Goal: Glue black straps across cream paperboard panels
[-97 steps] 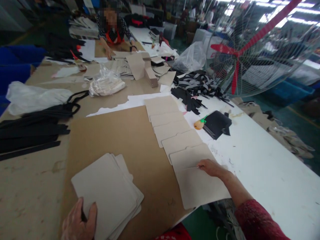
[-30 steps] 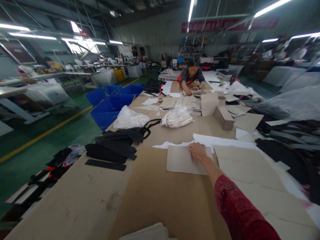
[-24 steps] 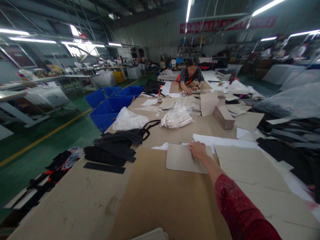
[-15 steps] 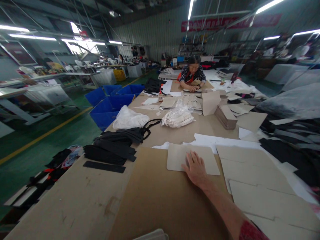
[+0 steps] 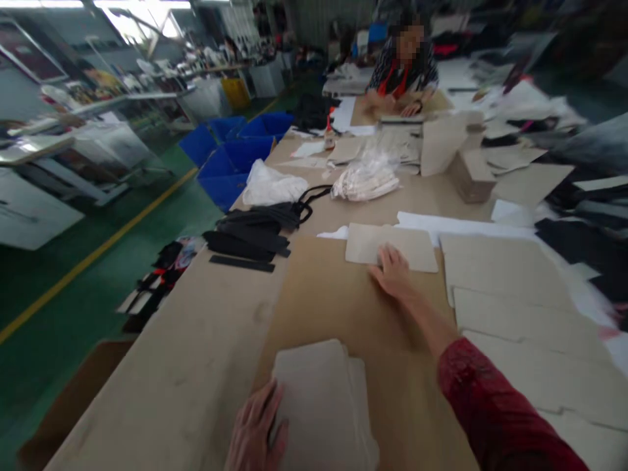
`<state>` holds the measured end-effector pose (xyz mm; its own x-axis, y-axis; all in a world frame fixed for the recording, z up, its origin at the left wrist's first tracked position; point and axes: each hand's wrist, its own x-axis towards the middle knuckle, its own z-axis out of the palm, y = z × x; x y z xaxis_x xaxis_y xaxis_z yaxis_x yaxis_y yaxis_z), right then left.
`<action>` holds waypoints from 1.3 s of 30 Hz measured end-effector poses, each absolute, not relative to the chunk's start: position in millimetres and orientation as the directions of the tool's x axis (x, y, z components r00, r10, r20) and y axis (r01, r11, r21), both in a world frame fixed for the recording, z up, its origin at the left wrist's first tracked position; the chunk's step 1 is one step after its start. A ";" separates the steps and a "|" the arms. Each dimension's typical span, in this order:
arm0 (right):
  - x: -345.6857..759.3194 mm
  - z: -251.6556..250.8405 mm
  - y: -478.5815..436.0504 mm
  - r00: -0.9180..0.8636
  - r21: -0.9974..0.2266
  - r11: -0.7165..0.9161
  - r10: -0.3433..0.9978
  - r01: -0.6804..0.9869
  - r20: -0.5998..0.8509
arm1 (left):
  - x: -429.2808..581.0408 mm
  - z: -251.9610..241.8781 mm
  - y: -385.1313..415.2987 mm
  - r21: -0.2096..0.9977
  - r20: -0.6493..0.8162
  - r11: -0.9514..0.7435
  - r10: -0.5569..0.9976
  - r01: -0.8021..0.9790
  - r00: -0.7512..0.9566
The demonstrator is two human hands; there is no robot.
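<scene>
Here I see right hand [image 5: 395, 273] open, fingertips on grey card panel [image 5: 364, 243]; left hand [image 5: 255, 435] flat against card stack [image 5: 321, 399], ungripping.

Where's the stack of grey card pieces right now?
Head view, bottom centre: the stack lies on the brown board, left hand touching its left edge.

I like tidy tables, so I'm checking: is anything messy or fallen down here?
Yes. Black strips and scraps lie on the green floor beside the table, near its left edge, as if they slid off the black pile above. The card pieces lie flat and orderly.
</scene>
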<state>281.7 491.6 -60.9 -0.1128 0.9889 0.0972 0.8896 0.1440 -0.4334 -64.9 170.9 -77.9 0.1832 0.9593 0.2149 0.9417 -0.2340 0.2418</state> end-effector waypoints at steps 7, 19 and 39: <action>259.1 -56.6 296.1 -0.260 -0.775 0.007 0.944 0.632 -0.204 | -53.9 -67.1 164.4 0.305 0.097 -0.153 0.987 0.940 0.129; 199.0 -59.8 150.2 -0.067 -0.628 0.045 0.998 0.777 -0.012 | -54.8 -64.2 163.8 0.349 0.072 -0.144 0.989 0.926 0.127; 236.0 -13.1 310.4 0.236 -0.801 -0.407 0.808 -0.439 -0.539 | -74.1 -83.2 168.2 0.189 0.288 -0.238 0.941 0.953 0.178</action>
